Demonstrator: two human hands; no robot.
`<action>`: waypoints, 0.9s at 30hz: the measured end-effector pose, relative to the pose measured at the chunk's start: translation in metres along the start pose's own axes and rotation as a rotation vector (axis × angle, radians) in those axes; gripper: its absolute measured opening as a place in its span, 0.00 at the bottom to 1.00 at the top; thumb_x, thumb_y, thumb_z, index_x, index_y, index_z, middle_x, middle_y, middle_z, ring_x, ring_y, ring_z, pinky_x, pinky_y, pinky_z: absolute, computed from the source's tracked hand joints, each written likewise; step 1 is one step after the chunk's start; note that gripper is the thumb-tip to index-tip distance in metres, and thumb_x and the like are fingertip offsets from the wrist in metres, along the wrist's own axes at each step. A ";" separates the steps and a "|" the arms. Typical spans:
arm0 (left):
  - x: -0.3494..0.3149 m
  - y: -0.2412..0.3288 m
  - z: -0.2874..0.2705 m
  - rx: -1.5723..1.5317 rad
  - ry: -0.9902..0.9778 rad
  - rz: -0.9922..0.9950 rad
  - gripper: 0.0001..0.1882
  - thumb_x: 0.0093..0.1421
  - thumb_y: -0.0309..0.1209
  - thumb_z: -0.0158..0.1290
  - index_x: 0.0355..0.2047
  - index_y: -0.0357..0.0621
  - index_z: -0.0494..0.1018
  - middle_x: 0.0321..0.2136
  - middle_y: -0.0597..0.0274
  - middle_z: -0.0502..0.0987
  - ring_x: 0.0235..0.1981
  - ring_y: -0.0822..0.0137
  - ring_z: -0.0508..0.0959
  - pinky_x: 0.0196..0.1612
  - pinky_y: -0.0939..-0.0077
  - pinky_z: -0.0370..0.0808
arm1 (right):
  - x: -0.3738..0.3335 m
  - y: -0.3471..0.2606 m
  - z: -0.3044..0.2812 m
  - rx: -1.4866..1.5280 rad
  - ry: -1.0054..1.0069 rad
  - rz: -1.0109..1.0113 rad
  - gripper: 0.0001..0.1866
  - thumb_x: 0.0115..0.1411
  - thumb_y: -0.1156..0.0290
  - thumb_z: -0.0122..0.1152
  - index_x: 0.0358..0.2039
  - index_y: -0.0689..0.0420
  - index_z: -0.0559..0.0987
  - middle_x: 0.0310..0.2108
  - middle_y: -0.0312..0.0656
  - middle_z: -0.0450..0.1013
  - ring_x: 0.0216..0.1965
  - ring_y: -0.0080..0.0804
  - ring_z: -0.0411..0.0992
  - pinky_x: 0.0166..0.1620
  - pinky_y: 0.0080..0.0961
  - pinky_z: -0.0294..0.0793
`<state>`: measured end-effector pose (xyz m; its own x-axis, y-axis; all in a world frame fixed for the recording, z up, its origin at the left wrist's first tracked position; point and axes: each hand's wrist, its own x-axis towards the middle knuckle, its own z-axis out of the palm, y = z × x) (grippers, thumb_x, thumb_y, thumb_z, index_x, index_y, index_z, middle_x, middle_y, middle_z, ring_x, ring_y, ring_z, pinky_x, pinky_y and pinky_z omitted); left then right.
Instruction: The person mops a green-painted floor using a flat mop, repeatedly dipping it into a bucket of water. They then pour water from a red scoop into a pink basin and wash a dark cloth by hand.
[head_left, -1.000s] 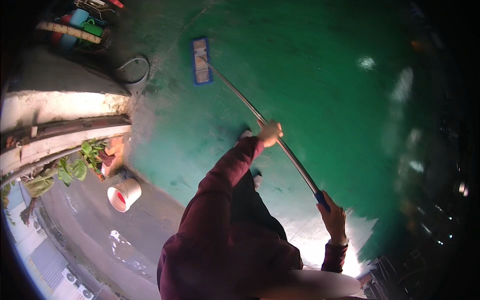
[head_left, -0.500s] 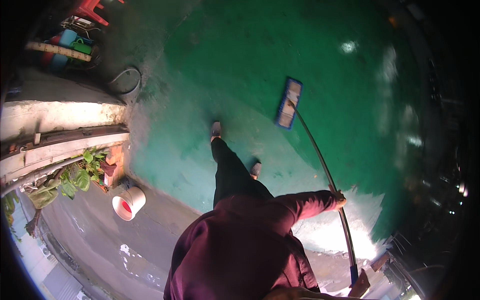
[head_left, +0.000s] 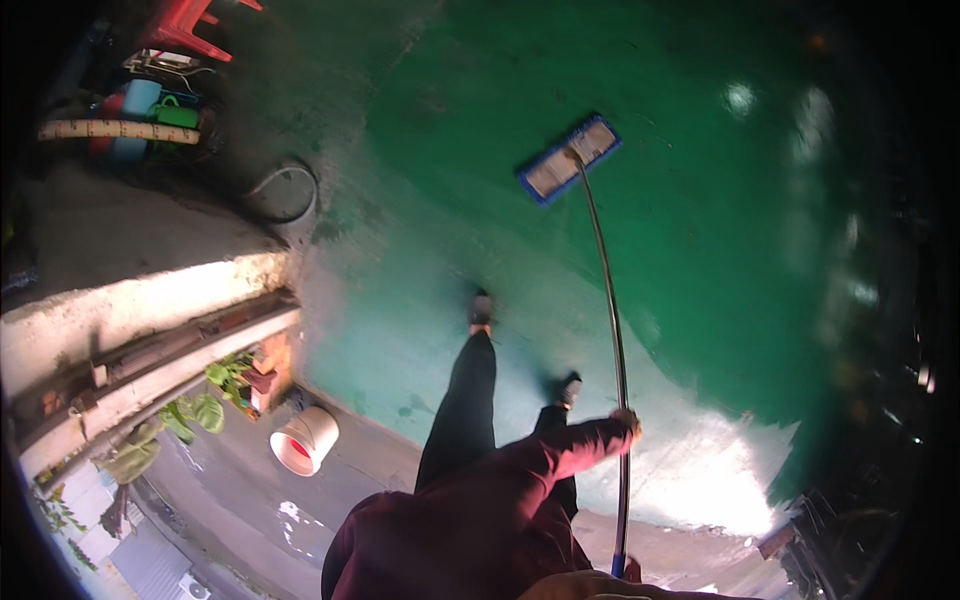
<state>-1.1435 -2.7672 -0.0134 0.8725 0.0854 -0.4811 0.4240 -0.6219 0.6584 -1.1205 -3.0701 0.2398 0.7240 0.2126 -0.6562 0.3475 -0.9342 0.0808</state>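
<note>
A flat mop (head_left: 603, 262) with a long metal pole slants away from me over the green floor. Its blue-edged, greyish rectangular head (head_left: 570, 158) lies flat on the floor, tilted up to the right. My left hand (head_left: 627, 424), at the end of a maroon sleeve reaching across my front, is closed around the pole's lower half. Near the lower edge the pole ends in a blue grip (head_left: 619, 564). A small reddish patch beside that grip may belong to my right arm; the right hand's fingers are hidden there.
A white bucket (head_left: 318, 432) with something red inside stands on grey ground at left. Behind it are potted plants (head_left: 207, 412) and a low ledge (head_left: 150, 300). A curled hose (head_left: 314, 190), a red plastic stool (head_left: 190, 32) and a green container (head_left: 178, 113) lie farther left.
The mop head has moved farther away and turned from nearly upright to a slant. The pole has swung left with my left hand on it. My feet and the surroundings have shifted in view.
</note>
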 end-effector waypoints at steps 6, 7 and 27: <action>-0.028 -0.303 -0.137 0.229 0.155 -0.410 0.20 0.49 0.30 0.52 0.43 0.35 0.72 0.35 0.47 0.77 0.33 0.54 0.78 0.28 0.59 0.75 | 0.084 -0.325 0.034 0.212 -0.118 -0.717 0.28 0.59 0.67 0.53 0.60 0.55 0.60 0.29 0.49 0.74 0.21 0.32 0.72 0.25 0.28 0.71; -0.043 -0.354 -0.162 0.179 0.293 -0.417 0.23 0.51 0.27 0.49 0.44 0.21 0.66 0.35 0.43 0.76 0.33 0.54 0.78 0.29 0.58 0.75 | 0.099 -0.384 0.035 0.185 -0.054 -0.963 0.30 0.57 0.69 0.55 0.60 0.54 0.60 0.38 0.55 0.74 0.35 0.42 0.76 0.35 0.31 0.73; -0.124 -0.222 0.002 0.232 0.779 -0.385 0.12 0.56 0.34 0.50 0.41 0.50 0.67 0.47 0.61 0.66 0.59 0.57 0.58 0.57 0.44 0.55 | 0.124 -0.262 0.045 -0.056 -0.505 -0.593 0.25 0.61 0.65 0.47 0.60 0.41 0.60 0.40 0.52 0.73 0.32 0.52 0.74 0.29 0.36 0.74</action>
<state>-1.3466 -2.6418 -0.1010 0.6330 0.7718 -0.0602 0.7353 -0.5752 0.3585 -1.1484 -2.8117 0.1033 0.0536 0.5033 -0.8625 0.6312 -0.6863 -0.3613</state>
